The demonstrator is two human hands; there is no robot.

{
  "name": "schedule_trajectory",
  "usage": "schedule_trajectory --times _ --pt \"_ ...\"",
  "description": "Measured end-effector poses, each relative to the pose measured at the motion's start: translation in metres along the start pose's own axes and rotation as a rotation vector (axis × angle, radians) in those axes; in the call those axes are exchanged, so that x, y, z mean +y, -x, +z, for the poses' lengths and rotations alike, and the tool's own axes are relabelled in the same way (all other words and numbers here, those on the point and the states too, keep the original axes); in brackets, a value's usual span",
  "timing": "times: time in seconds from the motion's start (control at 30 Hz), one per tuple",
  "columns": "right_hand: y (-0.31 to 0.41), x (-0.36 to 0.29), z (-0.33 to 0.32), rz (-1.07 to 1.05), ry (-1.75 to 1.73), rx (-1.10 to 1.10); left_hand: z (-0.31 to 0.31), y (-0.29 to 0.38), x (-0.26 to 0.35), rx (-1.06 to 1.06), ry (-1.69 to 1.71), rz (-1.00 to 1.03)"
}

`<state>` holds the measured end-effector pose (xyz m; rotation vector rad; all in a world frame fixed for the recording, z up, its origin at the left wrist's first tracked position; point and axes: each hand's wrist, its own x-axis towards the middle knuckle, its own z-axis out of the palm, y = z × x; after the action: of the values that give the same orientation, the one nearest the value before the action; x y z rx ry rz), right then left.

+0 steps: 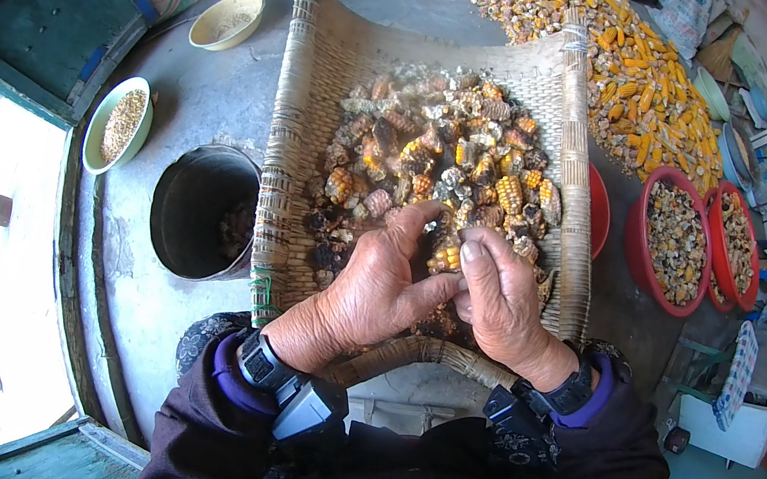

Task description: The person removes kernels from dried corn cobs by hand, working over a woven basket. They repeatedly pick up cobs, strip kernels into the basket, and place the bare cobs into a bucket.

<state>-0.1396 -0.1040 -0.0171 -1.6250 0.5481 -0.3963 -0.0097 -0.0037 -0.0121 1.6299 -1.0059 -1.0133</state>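
Note:
A wicker winnowing basket (286,149) lies before me, heaped with broken, partly blackened corn cobs (415,158). Over its near part, my left hand (377,276) and my right hand (505,304) meet around a short piece of corn cob (446,259) with yellow kernels. The left thumb runs beneath the piece, and the left index finger curves above it. My right thumb and fingers are pinched at its right end. Part of the piece is hidden by the fingers.
Left of the basket stands a dark metal bucket (203,211); basins of grain (119,126) (228,21) are beyond. Red basins (630,237) (732,246) of cob pieces stand right. Corn ears (645,108) cover the floor at the back right. A doorway (17,272) opens left.

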Motion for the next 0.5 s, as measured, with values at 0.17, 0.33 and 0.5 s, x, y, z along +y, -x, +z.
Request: schedule_trajectory --times 0.17,0.33,0.5 --pt "-0.002 0.002 0.010 -0.163 0.043 0.122 0.000 0.001 -0.003 0.067 -0.155 0.174" --pt "-0.004 -0.008 -0.008 0.315 -0.486 -0.115 -0.004 -0.001 -0.002 0.006 -0.069 0.230" --pt "-0.011 -0.009 -0.017 0.158 -0.101 -0.240 -0.010 -0.001 0.003 -0.039 -0.169 0.137"
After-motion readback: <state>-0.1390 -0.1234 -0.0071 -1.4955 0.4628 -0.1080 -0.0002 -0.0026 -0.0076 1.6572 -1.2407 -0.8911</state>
